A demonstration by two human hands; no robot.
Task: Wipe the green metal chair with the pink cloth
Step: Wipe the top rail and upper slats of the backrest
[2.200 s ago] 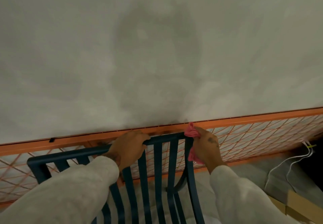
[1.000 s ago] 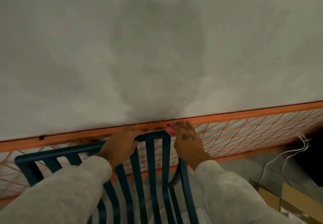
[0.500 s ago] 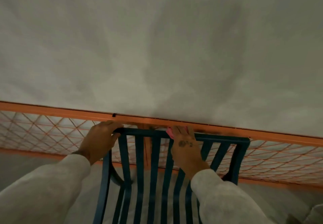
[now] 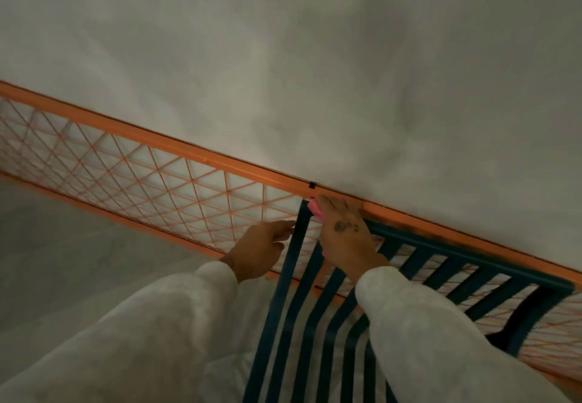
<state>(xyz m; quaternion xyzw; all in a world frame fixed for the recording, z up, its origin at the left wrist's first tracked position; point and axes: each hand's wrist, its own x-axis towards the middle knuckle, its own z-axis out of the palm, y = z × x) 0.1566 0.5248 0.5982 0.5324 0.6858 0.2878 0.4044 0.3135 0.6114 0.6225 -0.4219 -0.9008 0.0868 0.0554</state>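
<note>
You see a dark teal-green chair point(image 4: 472, 257) with its slats making stripes, a bright pink cloth point(image 4: 315, 206), an orange barrier point(image 4: 157, 143) with a diamond lattice, a mottled grey wall point(image 4: 315, 72), and your off-white sleeves point(image 4: 425, 324).

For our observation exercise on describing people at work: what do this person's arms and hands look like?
Both arms wear loose, soft, off-white long sleeves, the left sleeve and the right sleeve, each ending at the wrist. The left hand and right hand are bare, with no gloves. A small dark tattoo marks the back of the right hand.
</note>
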